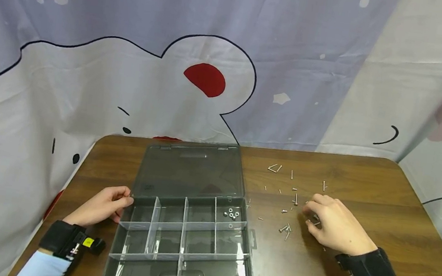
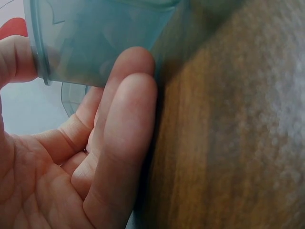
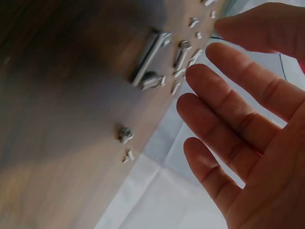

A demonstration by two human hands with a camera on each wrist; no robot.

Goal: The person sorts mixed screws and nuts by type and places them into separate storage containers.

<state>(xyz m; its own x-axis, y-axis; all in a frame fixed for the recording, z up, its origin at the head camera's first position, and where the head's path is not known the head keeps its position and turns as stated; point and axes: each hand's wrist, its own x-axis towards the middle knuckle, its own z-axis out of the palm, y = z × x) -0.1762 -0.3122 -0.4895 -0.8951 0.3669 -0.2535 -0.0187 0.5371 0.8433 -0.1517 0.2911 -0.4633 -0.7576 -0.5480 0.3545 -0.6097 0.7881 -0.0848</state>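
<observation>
A grey see-through compartment box lies on the table with its lid folded back. Several small nuts sit in its far right compartment. My left hand holds the box by its left side; the left wrist view shows the thumb at the rim and fingers against the outer wall. My right hand hovers over loose screws right of the box, fingers slightly bent and apart. Nothing shows between those fingers in the right wrist view.
More screws of different lengths lie scattered on the brown wooden table. A patterned cloth hangs behind the table's far edge and along its sides. Each wrist wears a black strap.
</observation>
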